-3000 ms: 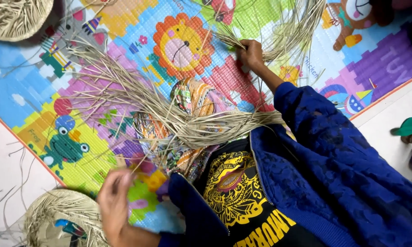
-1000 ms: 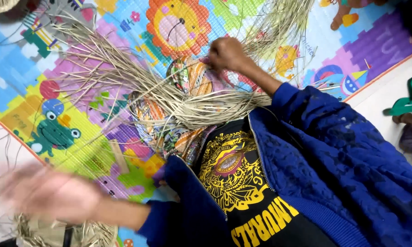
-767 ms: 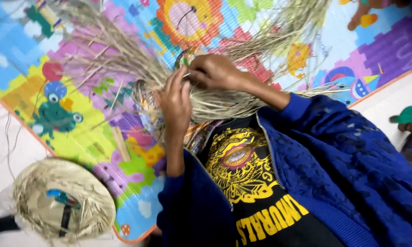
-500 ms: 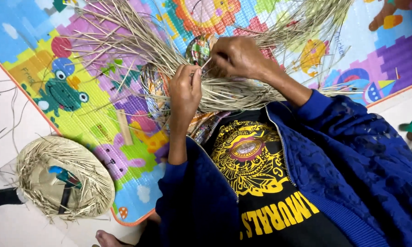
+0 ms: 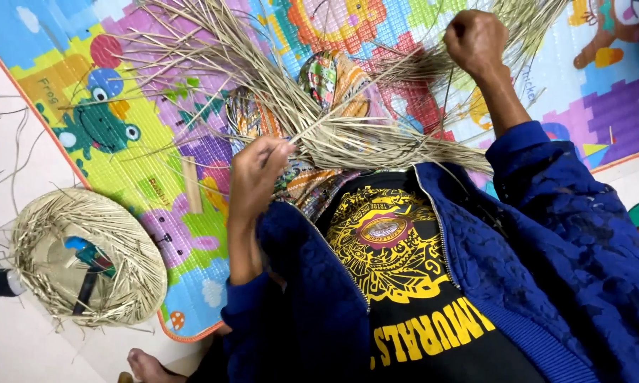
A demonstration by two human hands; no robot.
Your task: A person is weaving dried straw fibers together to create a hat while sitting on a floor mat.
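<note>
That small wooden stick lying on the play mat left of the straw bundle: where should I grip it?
Pinch the wooden stick across its narrow width near the middle, coming from above. It lies flat and bare on the play mat, long sides clear, just left of the left hand.

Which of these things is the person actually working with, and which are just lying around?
In hand:
- left hand, pinching a dry straw strand
- right hand, fist closed on strands, raised
- bundle of woven straw across the lap

Lying about:
- round straw piece on the floor, with a dark tool on it
- small wooden stick
- colourful play mat
</note>
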